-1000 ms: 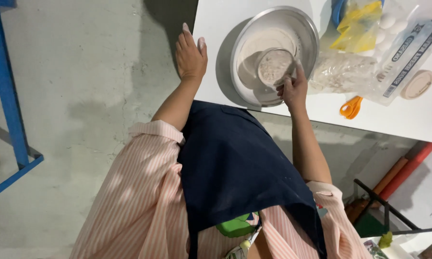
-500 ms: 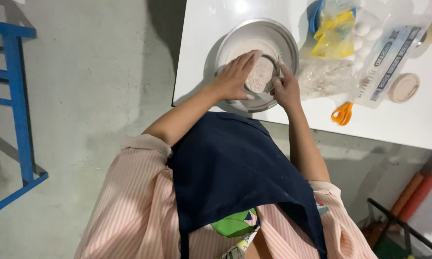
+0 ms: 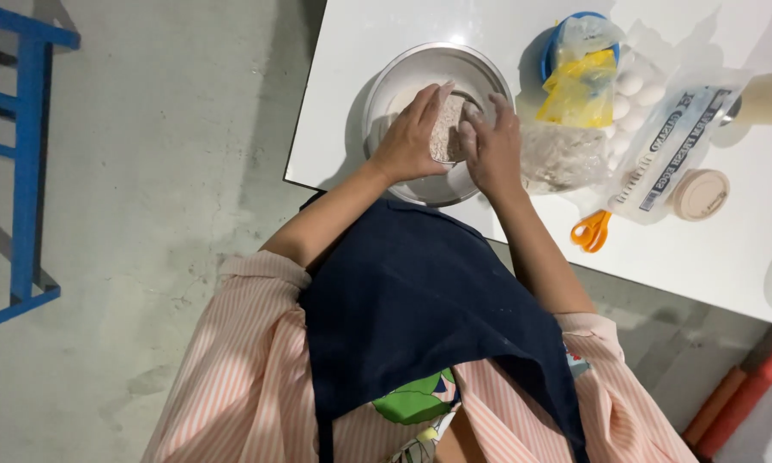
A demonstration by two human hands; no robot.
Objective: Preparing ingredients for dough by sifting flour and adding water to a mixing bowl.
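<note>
The white table point(image 3: 746, 257) fills the upper right of the frame, its near edge running on a slant from upper centre down to the right; the grey concrete floor point(image 3: 146, 214) takes the left half, with a blue metal frame point(image 3: 26, 163) at the far left edge; the person's striped pink sleeves and dark blue apron point(image 3: 420, 317) fill the bottom centre.

On the table, close to its near left corner, sits a round steel bowl point(image 3: 403, 73) in the upper centre of the frame; pale flour shows inside it near the rim. Both hands meet above the bowl's middle; between them is a small cup of brownish powder point(image 3: 446, 129), held upright or slightly tilted, I cannot tell which; it lies directly over the bowl's inside, well within the rim.

The left hand point(image 3: 412, 137) comes in from the lower left, fingers curved round the cup's left side, thumb side towards the bowl's near rim; it is closed on the cup; the right hand point(image 3: 493, 141) comes in from the lower right, fingers bent and dusted with flour, pressing the cup's right side, so both are equally near, with the cup pinched between the two.

Right of the bowl, just beside it: a clear bag of greyish meal point(image 3: 566, 154); above it a yellow bag in a blue tub point(image 3: 579, 73); white eggs point(image 3: 635, 86); a clear printed packet point(image 3: 669, 146); a small tan lid point(image 3: 702, 194); orange scissor handles point(image 3: 590, 231) at the table's near edge.
</note>
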